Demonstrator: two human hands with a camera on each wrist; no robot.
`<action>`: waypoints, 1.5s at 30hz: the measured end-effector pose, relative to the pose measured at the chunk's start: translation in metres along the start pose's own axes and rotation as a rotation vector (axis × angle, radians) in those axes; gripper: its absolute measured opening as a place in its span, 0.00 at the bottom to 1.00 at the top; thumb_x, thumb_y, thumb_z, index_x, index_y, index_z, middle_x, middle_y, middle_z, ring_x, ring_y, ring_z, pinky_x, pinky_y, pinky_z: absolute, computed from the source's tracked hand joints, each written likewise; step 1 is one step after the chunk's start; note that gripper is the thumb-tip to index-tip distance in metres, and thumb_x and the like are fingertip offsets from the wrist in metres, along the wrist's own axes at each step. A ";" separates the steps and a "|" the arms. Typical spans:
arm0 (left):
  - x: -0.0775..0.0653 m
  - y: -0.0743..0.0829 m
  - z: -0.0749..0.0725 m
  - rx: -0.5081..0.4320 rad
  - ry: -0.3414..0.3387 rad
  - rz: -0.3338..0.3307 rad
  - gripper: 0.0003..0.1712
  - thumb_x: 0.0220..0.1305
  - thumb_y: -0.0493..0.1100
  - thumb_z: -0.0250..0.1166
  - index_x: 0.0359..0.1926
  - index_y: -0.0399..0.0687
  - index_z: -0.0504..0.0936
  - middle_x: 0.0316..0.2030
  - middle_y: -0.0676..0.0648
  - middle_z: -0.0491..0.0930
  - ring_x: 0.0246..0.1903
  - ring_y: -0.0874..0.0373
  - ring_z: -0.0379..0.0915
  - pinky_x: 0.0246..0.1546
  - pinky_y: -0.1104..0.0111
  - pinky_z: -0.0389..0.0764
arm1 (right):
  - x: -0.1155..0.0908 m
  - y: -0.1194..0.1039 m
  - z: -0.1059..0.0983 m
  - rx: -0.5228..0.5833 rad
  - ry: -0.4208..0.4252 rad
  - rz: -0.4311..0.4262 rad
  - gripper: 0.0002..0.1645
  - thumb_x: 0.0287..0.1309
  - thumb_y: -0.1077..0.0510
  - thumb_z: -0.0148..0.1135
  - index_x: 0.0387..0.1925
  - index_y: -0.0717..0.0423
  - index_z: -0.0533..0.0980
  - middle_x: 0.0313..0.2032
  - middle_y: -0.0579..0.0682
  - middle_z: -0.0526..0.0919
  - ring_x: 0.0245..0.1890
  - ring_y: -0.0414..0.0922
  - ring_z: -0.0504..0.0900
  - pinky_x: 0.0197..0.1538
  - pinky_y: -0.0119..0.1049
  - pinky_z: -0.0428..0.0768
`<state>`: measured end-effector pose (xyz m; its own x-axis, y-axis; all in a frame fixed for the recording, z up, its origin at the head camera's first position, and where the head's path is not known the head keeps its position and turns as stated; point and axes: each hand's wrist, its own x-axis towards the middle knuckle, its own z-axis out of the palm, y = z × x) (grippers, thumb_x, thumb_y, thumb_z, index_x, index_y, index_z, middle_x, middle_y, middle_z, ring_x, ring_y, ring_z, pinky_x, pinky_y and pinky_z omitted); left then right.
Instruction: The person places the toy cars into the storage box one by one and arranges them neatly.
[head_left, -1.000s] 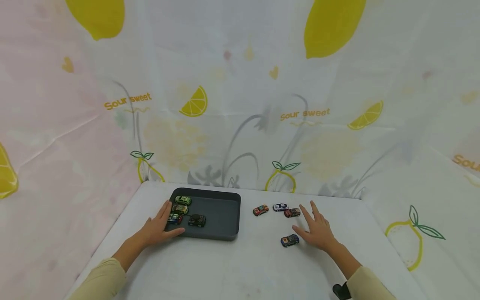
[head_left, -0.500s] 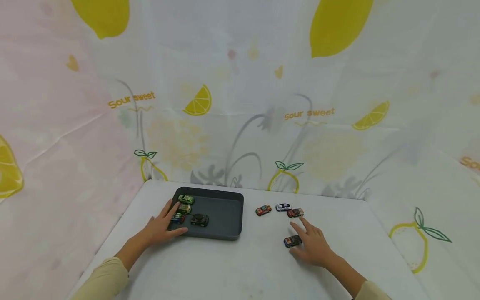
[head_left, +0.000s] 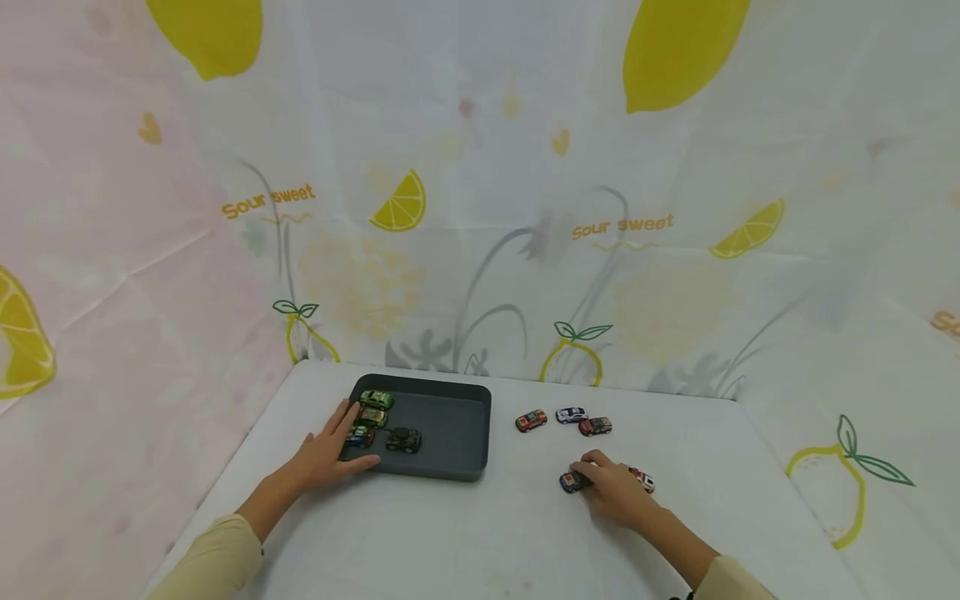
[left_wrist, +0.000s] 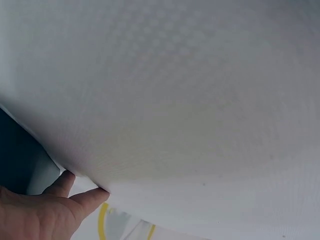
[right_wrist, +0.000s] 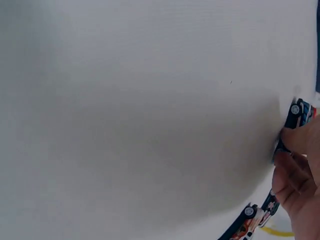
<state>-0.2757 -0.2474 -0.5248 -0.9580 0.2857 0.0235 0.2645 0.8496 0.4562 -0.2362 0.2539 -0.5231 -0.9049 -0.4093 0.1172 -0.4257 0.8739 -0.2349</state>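
Observation:
In the head view my right hand point(head_left: 617, 493) pinches a dark blue toy car point(head_left: 568, 482) on the white table, thumb and fingers at its sides. The right wrist view shows the same grip, the car's front end sticking out past the thumb point(right_wrist: 299, 139). My left hand point(head_left: 324, 457) lies with spread fingers against the left side of a dark grey tray point(head_left: 453, 437). Inside the tray are a green toy car point(head_left: 377, 399), a yellow-green one point(head_left: 372, 417), a blue-and-red one point(head_left: 362, 437) partly behind the fingers, and a dark one with a turret point(head_left: 403, 440).
Right of the tray stand an orange-red toy car point(head_left: 531, 421), a white one point(head_left: 572, 415) and a dark red one point(head_left: 596, 427). A white-and-red car point(head_left: 642, 478) shows partly behind my right hand. A lemon-print cloth point(head_left: 465, 275) hangs behind the table.
My right hand has moved left and down onto the dark blue car, and its spread fingers have closed on it. The white-and-red car has come into view. My left hand stays at the tray.

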 end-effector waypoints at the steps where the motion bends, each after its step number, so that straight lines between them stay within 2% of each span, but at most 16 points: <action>1: 0.000 0.001 0.001 -0.005 -0.003 -0.004 0.62 0.60 0.70 0.63 0.78 0.41 0.43 0.77 0.31 0.40 0.66 0.27 0.62 0.59 0.24 0.51 | 0.002 -0.002 0.001 0.022 -0.014 0.021 0.19 0.56 0.68 0.64 0.51 0.55 0.82 0.50 0.53 0.79 0.41 0.46 0.83 0.43 0.52 0.81; 4: 0.002 -0.001 0.003 -0.009 0.001 -0.009 0.63 0.59 0.71 0.63 0.78 0.40 0.41 0.77 0.31 0.40 0.66 0.27 0.61 0.59 0.24 0.51 | 0.008 -0.006 0.003 0.074 -0.029 0.067 0.21 0.55 0.64 0.65 0.52 0.53 0.81 0.55 0.56 0.76 0.46 0.49 0.82 0.42 0.63 0.77; 7: 0.004 -0.003 0.005 -0.012 0.023 -0.021 0.67 0.56 0.73 0.63 0.78 0.41 0.39 0.77 0.31 0.42 0.67 0.28 0.59 0.60 0.26 0.54 | 0.012 -0.008 0.005 0.155 -0.023 0.091 0.21 0.55 0.55 0.69 0.51 0.51 0.80 0.59 0.59 0.72 0.52 0.54 0.80 0.47 0.67 0.76; 10: 0.006 -0.005 0.005 0.004 0.056 -0.021 0.70 0.53 0.74 0.65 0.78 0.40 0.38 0.76 0.31 0.46 0.64 0.27 0.64 0.58 0.31 0.63 | 0.014 -0.009 0.009 0.245 -0.005 0.091 0.20 0.54 0.51 0.73 0.49 0.50 0.79 0.61 0.60 0.71 0.57 0.57 0.77 0.56 0.61 0.76; 12: 0.007 -0.006 0.004 0.014 0.067 -0.021 0.72 0.51 0.74 0.67 0.78 0.39 0.38 0.76 0.30 0.47 0.61 0.27 0.67 0.55 0.35 0.69 | 0.014 -0.009 0.012 0.291 0.006 0.077 0.20 0.54 0.55 0.73 0.48 0.52 0.79 0.61 0.60 0.71 0.59 0.56 0.76 0.60 0.55 0.76; 14: 0.007 -0.007 0.002 0.027 0.063 -0.026 0.74 0.49 0.75 0.68 0.77 0.36 0.38 0.75 0.28 0.45 0.59 0.26 0.68 0.53 0.35 0.70 | 0.014 -0.010 0.014 0.307 0.018 0.070 0.23 0.54 0.59 0.73 0.51 0.54 0.76 0.60 0.58 0.72 0.58 0.53 0.78 0.59 0.50 0.77; 17: 0.007 -0.010 -0.002 0.029 0.029 -0.043 0.77 0.47 0.76 0.68 0.77 0.33 0.36 0.75 0.26 0.44 0.63 0.25 0.64 0.56 0.32 0.65 | 0.015 -0.011 0.014 0.328 0.032 0.082 0.32 0.52 0.63 0.73 0.58 0.59 0.72 0.58 0.56 0.75 0.55 0.49 0.79 0.56 0.45 0.79; 20: 0.008 -0.015 -0.007 0.018 -0.019 -0.045 0.76 0.49 0.75 0.68 0.76 0.29 0.37 0.73 0.24 0.50 0.66 0.27 0.60 0.59 0.28 0.58 | 0.016 -0.012 0.013 0.329 0.031 0.118 0.38 0.51 0.63 0.74 0.63 0.62 0.69 0.55 0.55 0.78 0.51 0.48 0.81 0.53 0.44 0.81; 24: 0.007 -0.024 -0.012 0.019 -0.063 -0.027 0.71 0.52 0.70 0.69 0.75 0.28 0.41 0.68 0.24 0.61 0.66 0.28 0.62 0.59 0.28 0.57 | 0.018 -0.012 0.010 0.302 -0.016 0.150 0.33 0.52 0.61 0.74 0.59 0.63 0.74 0.49 0.53 0.81 0.49 0.47 0.81 0.54 0.47 0.80; 27: 0.005 -0.028 -0.015 0.030 -0.067 -0.020 0.69 0.51 0.69 0.70 0.76 0.31 0.44 0.67 0.25 0.64 0.66 0.28 0.61 0.59 0.27 0.56 | 0.019 -0.011 0.008 0.278 -0.050 0.154 0.26 0.52 0.61 0.73 0.54 0.59 0.79 0.46 0.51 0.81 0.47 0.45 0.80 0.51 0.46 0.80; 34: 0.000 -0.025 -0.014 0.005 -0.077 -0.080 0.69 0.49 0.72 0.69 0.78 0.45 0.41 0.73 0.29 0.55 0.70 0.22 0.47 0.59 0.23 0.43 | 0.022 -0.010 0.010 0.289 -0.066 0.164 0.22 0.53 0.62 0.72 0.51 0.55 0.81 0.42 0.50 0.79 0.39 0.40 0.76 0.42 0.38 0.78; 45: -0.001 -0.028 -0.005 -0.045 -0.059 -0.074 0.67 0.51 0.70 0.69 0.79 0.51 0.40 0.74 0.25 0.47 0.71 0.22 0.40 0.60 0.25 0.37 | 0.024 -0.009 0.014 0.327 -0.070 0.216 0.18 0.54 0.58 0.73 0.48 0.55 0.82 0.38 0.47 0.76 0.33 0.40 0.72 0.36 0.31 0.72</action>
<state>-0.2824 -0.2736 -0.5326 -0.9663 0.2494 -0.0634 0.1866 0.8489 0.4946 -0.2540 0.2330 -0.5319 -0.9672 -0.2522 -0.0316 -0.1952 0.8166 -0.5433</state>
